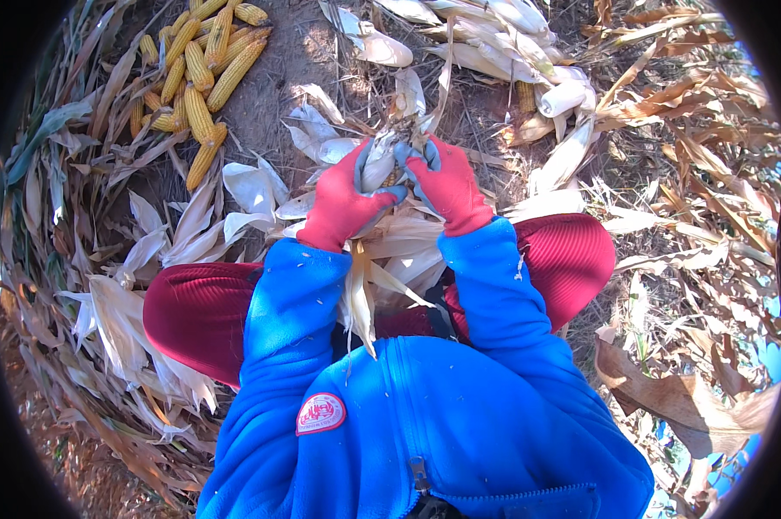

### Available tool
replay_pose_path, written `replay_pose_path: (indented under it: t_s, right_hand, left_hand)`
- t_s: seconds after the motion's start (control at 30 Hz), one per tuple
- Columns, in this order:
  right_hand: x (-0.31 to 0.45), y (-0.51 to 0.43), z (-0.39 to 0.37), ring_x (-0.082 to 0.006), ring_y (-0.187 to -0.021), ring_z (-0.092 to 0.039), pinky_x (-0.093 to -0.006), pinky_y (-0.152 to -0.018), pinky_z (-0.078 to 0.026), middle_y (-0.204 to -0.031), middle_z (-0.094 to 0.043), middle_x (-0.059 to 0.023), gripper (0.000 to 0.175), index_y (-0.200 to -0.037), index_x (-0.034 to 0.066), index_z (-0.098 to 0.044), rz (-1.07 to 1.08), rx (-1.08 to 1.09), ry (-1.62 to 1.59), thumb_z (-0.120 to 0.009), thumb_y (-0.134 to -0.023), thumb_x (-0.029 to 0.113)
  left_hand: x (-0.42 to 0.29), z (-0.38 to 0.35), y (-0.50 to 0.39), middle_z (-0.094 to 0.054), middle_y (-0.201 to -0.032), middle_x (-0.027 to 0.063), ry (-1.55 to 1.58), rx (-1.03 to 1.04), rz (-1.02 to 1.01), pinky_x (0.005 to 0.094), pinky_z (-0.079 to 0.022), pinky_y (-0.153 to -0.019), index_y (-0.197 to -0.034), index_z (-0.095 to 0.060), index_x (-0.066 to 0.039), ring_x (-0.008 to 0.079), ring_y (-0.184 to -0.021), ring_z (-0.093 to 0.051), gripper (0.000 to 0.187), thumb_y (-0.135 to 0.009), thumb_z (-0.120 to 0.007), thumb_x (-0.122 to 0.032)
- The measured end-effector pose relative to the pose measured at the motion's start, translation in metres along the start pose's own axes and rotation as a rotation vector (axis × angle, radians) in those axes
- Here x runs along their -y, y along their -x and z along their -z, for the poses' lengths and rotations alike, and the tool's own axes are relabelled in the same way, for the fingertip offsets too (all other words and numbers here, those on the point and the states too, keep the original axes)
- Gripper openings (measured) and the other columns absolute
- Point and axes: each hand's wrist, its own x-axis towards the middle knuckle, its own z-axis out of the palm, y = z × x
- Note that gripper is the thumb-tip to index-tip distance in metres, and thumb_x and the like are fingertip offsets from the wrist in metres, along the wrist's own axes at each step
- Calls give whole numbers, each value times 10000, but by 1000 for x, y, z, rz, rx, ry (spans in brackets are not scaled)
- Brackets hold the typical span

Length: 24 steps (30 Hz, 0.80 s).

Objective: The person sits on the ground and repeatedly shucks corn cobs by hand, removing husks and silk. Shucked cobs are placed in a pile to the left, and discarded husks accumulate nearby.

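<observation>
Both of my hands wear red gloves with grey fingertips, and they meet over an ear of corn [380, 161] that is mostly wrapped in pale dry husk. My left hand [348, 194] grips its left side, the thumb along the husk. From the right, my right hand [444, 181] pinches the husk near the dark, frayed upper end. A sliver of yellow kernels shows between the hands. Loose husk leaves [407, 243] hang and lie below my wrists, between my bent knees.
A pile of bare yellow corn cobs [196, 71] lies on the soil at upper left. Ears still in husk [514, 45] are heaped at upper right. Dry stalks and leaves [695, 214] cover the right side, and more stalks [60, 311] curve along the left. Stripped husks [251, 188] lie beside my left hand.
</observation>
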Motion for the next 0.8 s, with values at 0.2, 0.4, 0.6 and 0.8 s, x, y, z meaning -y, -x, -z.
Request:
replay_pose_path:
  t_s: [0.2,0.4,0.6,0.8]
  right_hand:
    - [-19,-1,-10,-321,-735,-668,-366,-643,-500,-791,-665,-188,240,-1022,-2,-627,214,-221,105,-625,-820,128]
    - [-28,-3,-20,-118,-751,-620,-300,-680,-498,-866,-684,-76,175,-1028,12,-647,24,-308,-453,-545,-902,81]
    - [-37,0,-19,-197,-992,-613,-340,-890,-480,-1053,-646,-107,317,-1126,4,-609,-102,-34,-1012,-427,-1003,232]
    - [-80,-9,-26,-296,-1142,-549,-440,-1010,-439,-1207,-585,-167,335,-1247,23,-524,62,267,-1478,-382,-986,177]
  left_hand:
    - [-11,-3,10,-623,-1133,207,-461,-114,-94,416,-500,-871,-1337,-474,-13,378,-1037,-617,881,-591,-862,-278]
    - [3,-26,6,-573,-1268,178,144,-103,21,352,-428,-1001,-1381,-428,4,250,-1183,-551,876,-636,-860,-155]
    - [24,-30,3,-494,-1328,104,566,-144,163,306,-390,-1019,-1421,-377,-30,182,-1198,-494,812,-750,-780,-243]
    - [10,-34,6,-538,-1253,104,644,-320,-18,314,-418,-985,-1424,-351,-13,174,-1145,-525,947,-655,-854,-244]
